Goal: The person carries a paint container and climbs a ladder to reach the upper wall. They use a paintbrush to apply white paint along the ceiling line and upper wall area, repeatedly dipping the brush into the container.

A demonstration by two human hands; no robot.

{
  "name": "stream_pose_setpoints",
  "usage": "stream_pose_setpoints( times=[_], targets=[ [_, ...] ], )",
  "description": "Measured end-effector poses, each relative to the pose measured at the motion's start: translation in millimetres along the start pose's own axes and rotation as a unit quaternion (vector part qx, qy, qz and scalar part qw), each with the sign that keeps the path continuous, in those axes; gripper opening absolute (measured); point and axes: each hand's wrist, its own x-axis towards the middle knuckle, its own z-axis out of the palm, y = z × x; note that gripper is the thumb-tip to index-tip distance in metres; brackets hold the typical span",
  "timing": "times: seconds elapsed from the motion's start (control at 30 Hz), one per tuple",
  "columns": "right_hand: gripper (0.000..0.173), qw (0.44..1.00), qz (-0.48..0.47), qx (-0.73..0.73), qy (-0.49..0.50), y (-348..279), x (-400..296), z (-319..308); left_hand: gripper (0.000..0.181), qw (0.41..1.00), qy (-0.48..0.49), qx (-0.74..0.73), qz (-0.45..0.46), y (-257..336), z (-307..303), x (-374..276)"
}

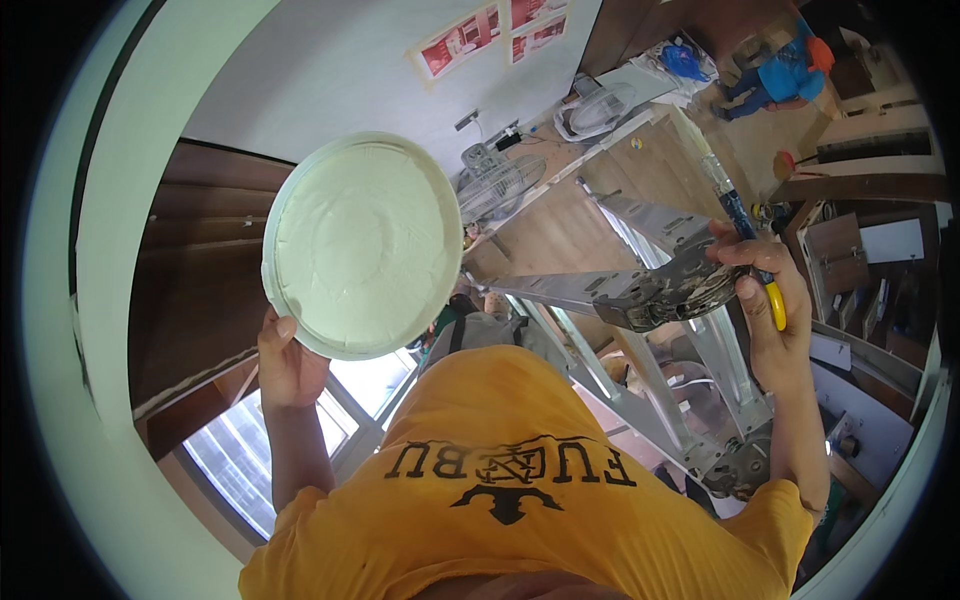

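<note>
My left hand (291,364) grips the lower rim of a round, pale tub lid (364,244), held up level with my chest; its surface looks coated with pale paint. At the right, my right hand (765,300) holds a paintbrush (739,210) with a dark blue, paint-spattered handle and a yellow end, its pale bristles pointing up and away. The same hand rests at the worn hinge of a folding aluminium ladder (667,292). Its legs spread below, towards the floor.
Two floor fans (501,184) (600,109) stand by the white wall. A person in blue (784,79) is at the far upper right. Dark wooden shelves (862,262) stand at the right, a brown wooden cabinet (210,262) at the left. A pale ceiling edge (112,300) curves close by.
</note>
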Motion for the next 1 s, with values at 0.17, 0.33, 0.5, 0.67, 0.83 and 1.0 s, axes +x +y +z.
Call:
stream_pose_setpoints(
  times=[0.17, 0.33, 0.5, 0.67, 0.83, 1.0],
  targets=[
    [0.022, 0.999, 0.029, -0.012, -0.004, -3.4, -3.9, -3.5, 0.078, 0.999, 0.002, 0.019, 0.032, -2.3, 0.7, -6.0],
    [0.020, 0.999, 0.039, -0.006, 0.011, -3.1, -8.1, -1.3, 0.072, 0.999, -0.026, 0.008, 0.016, -7.8, -4.1, 14.2],
    [0.015, 0.998, 0.007, -0.065, -0.005, -4.6, -6.1, -3.0, 0.060, 0.997, -0.072, 0.005, -0.027, 13.1, 1.7, 21.1],
    [0.019, 0.998, 0.033, -0.045, 0.027, -9.8, -1.7, 4.9, 0.060, 0.996, -0.071, 0.055, -0.023, 22.1, -16.2, -4.4],
    [0.025, 0.997, 0.057, -0.017, 0.045, -11.4, -11.1, 9.2, 0.058, 0.993, -0.099, 0.023, -0.056, 28.5, -26.1, -29.4],
    [0.027, 0.998, 0.044, -0.034, 0.034, -8.7, -8.2, 5.6, 0.053, 0.996, -0.059, 0.052, -0.036, 26.5, -29.4, -47.4]
  ],
)
